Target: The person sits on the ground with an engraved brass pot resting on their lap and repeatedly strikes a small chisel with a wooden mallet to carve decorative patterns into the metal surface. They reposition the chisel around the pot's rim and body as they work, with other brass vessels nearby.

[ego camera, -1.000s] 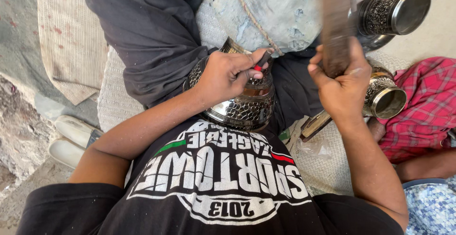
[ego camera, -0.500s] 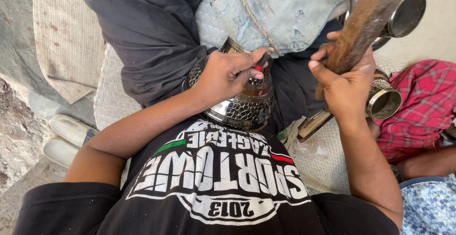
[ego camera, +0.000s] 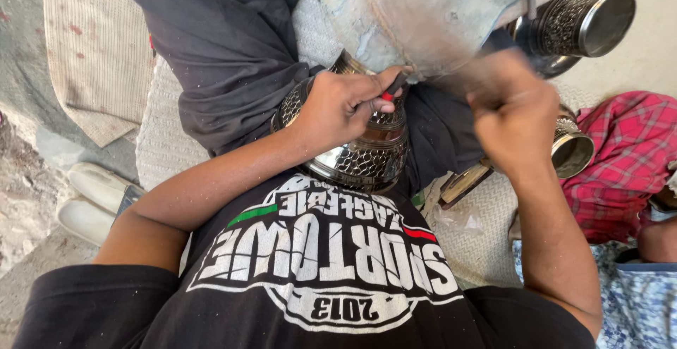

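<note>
I judge the embossed metal vessel in my lap rigid and slippery, so my left hand pins it, fingers pinching a red-tipped punch, while my blurred right hand stays clenched on a hammer handle.

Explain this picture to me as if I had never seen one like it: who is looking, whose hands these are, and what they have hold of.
There is no machine here. The view comes from a camera worn on a person's head, looking straight down over their black printed shirt at their own lap.

The left hand rests on top of a patterned metal vessel that sits against the lap, and pinches a thin dark tool with a red mark against it. The right hand is blurred with motion and closed around a handle; what the handle belongs to cannot be told from this blur.

They sit on a woven mat. More metal cups lie nearby: one at the top right, another beside the right wrist. Pale shoes are at the left, and red checked cloth at the right.
</note>
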`<state>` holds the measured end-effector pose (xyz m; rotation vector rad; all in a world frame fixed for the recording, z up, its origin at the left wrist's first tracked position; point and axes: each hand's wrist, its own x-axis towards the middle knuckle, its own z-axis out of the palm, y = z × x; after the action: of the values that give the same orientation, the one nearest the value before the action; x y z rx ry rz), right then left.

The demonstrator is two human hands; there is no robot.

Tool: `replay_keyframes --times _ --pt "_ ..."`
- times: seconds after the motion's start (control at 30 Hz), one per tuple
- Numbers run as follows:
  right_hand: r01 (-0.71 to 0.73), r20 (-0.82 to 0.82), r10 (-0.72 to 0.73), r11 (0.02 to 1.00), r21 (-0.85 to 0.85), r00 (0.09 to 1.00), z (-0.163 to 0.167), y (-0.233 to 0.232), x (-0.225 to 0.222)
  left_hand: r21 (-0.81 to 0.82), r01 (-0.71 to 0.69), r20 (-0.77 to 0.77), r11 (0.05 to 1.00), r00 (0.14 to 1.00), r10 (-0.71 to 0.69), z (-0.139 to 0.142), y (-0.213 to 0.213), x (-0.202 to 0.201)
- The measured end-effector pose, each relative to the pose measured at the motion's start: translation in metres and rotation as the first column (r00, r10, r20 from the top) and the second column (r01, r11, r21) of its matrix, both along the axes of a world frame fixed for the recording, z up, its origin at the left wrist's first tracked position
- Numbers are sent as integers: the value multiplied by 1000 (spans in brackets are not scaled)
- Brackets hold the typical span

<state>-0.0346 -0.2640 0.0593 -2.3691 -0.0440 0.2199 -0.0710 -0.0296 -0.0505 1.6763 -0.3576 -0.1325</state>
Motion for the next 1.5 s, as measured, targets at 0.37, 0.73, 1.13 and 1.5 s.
replay_keyframes --times 0.37,0.73,1.13,1.5 --pt "38 -116 -25 993 108 993 -2 -1 -12 -75 17 31 997 999 -15 -2 1 0" --pt "-161 50 213 853 -496 976 14 -16 -5 -59 21 -103 998 994 -27 11 9 -2" --pt "-160 -140 146 983 -93 979 3 -5 12 -135 -6 -215 991 976 -23 8 5 -8" --pt "28 -157 8 974 225 988 11 4 18 -139 2 -203 990 979 -31 6 7 -5"
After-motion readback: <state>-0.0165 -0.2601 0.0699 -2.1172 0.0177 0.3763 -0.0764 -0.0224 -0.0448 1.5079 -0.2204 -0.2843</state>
